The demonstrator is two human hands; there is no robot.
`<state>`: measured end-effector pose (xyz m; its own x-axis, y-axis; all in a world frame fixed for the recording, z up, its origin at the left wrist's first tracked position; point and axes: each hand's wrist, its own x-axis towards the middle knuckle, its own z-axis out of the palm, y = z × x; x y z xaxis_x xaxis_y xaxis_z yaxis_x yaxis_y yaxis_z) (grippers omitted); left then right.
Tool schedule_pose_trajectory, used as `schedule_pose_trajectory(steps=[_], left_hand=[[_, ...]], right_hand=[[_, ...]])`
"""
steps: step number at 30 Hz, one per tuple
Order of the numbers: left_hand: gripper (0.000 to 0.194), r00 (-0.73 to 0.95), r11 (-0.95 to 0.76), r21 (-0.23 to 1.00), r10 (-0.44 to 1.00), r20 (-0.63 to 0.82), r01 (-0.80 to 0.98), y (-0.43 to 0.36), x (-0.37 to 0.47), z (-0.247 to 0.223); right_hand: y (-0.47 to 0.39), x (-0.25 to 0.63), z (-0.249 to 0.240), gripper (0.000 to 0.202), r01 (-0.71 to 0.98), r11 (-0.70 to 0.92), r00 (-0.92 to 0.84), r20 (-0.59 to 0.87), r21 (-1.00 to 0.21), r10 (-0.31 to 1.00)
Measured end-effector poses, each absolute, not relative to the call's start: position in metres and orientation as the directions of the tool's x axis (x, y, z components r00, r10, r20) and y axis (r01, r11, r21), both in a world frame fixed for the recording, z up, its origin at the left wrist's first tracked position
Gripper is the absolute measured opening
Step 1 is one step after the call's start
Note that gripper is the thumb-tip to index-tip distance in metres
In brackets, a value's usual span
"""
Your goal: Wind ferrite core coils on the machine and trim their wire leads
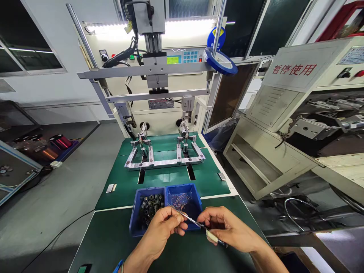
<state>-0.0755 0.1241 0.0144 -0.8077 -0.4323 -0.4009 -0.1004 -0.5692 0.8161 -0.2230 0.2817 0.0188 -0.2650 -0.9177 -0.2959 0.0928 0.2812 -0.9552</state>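
In my right hand (224, 229) is a pair of slim metal scissors (193, 220), with pale wrapping and a black end on the handle. The blades point up and left toward my left hand (167, 227). My left thumb and fingers are pinched together beside the blades; whatever they hold is too small to make out. Just beyond my hands stand two joined blue bins. Several small dark wound parts (152, 206) fill the left bin (133, 216). Thin copper wire scraps (180, 200) lie in the right bin (196, 193).
A metal fixture frame (165, 163) with two winding heads spans the green worktop (113, 227) behind the bins. Crossbars (159, 70) and a blue tape roll (221, 62) are overhead. Another machine (273, 106) stands right; wire spools (61, 142) sit at left.
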Motion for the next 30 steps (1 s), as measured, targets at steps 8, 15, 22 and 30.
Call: schedule_pose_trajectory(steps=[8,15,22,30], left_hand=[[0.046,-0.813,-0.499,0.856,-0.439,-0.382,-0.133,0.125,-0.068,0.009],[0.035,-0.672,-0.091,0.995,-0.734,-0.097,-0.044,0.106,0.009,-0.005],[0.038,-0.372,0.234,0.875,-0.926,0.067,-0.424,0.044,0.06,-0.063],[0.035,-0.384,0.418,0.769,-0.891,0.242,-0.485,0.035,0.059,-0.085]], right_hand=[[0.284,-0.214,0.03,0.022,0.065,0.363,-0.329,-0.363,-0.93,-0.872],[0.329,-0.218,-0.018,0.038,-0.226,0.387,-0.759,-0.087,-0.894,-0.645],[0.316,-0.194,-0.071,0.029,-0.77,0.505,-0.635,0.544,-0.39,-0.548],[0.259,-0.109,-0.074,0.03,-0.811,0.3,-0.52,0.385,-0.502,-0.762]])
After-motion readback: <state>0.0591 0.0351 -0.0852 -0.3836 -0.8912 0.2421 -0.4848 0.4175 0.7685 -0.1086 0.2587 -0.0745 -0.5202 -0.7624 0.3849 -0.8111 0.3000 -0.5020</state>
